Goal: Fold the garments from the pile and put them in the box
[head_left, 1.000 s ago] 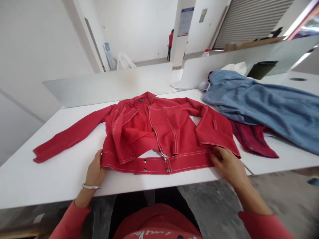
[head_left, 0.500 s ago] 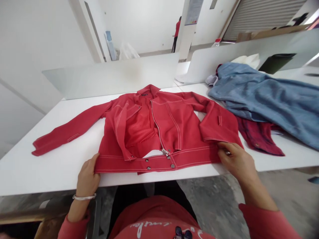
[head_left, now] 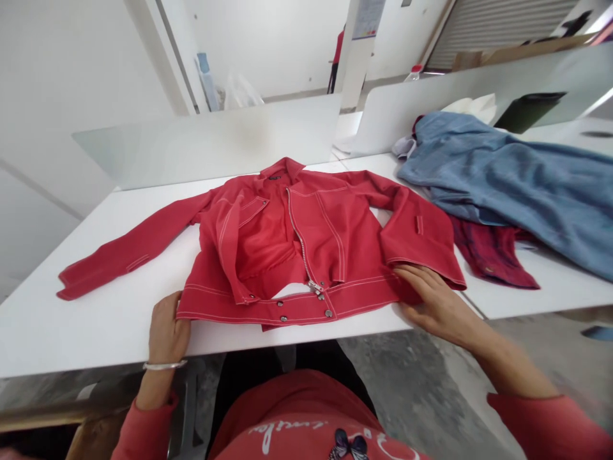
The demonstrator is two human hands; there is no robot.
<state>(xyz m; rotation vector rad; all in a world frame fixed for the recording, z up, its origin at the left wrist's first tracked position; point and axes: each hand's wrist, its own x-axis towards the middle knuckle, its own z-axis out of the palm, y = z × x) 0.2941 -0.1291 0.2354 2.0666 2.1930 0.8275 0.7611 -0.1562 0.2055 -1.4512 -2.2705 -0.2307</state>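
A red jacket (head_left: 354,223) with white stitching lies spread on the white table (head_left: 96,319), its collar away from me and its front partly open along a metal zipper. My left hand (head_left: 168,329), with a bracelet at the wrist, grips the hem at its left corner, the fingers partly under the cloth. At the right end of the hem, my right hand (head_left: 433,303) is closed on the edge beside the folded sleeve, its fingertips partly hidden by the cuff. Snap buttons show along the hem band between my hands.
Blue denim clothing (head_left: 507,172) is heaped on the table at the right, over a red plaid garment (head_left: 493,259). Low frosted partitions (head_left: 215,140) stand along the back. A person (head_left: 337,61) in red is far behind, partly hidden by a pillar.
My right hand has moved left along the hem, and its fingers now reach under the sleeve cuff. My left hand remains at the left corner. The view has shifted slightly.
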